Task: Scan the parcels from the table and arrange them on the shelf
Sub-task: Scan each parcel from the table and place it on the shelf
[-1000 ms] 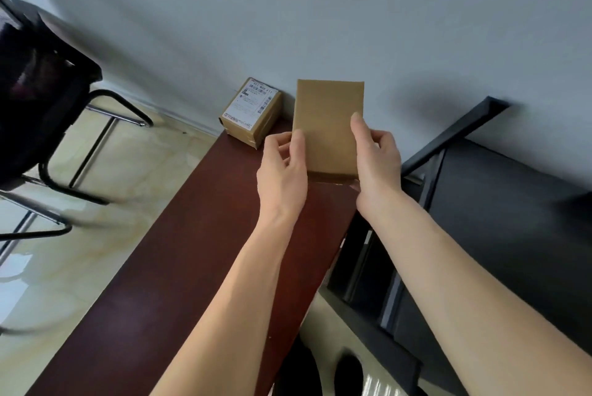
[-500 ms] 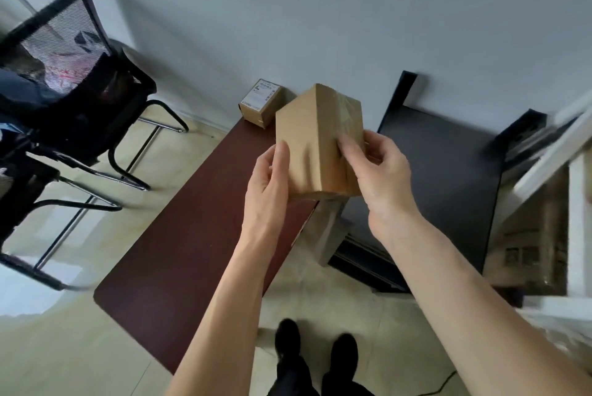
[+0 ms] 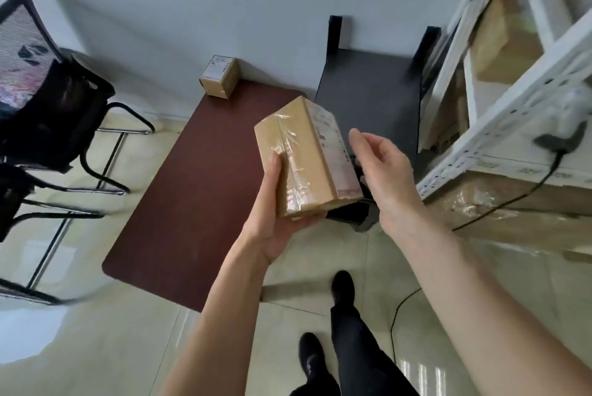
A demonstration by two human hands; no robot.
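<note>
Parcels number two on the near scene: one brown cardboard box, a rectangular block wrapped in glossy clear tape with a white printed label on its right face, is held above the right edge of the counter; a second, smaller cardboard box with a white label on top sits at the far end of that counter against the wall. The print on both labels is too small to read. The left hand cradles the taped box from below, thumb pressed up its left face and fingers curled under its near end. The right hand is just beside the box's right face, fingers relaxed and spread, grasping nothing. The counter is a long, smooth, dark reddish-brown slab. A black flat-topped stand is to its right, and further right a white perforated metal shelf holds several large cardboard cartons, some wrapped in crinkled film. A scanner with a black cable hangs on the shelf frame. Two black mesh chairs stand at the left on a glossy pale tiled floor.
</note>
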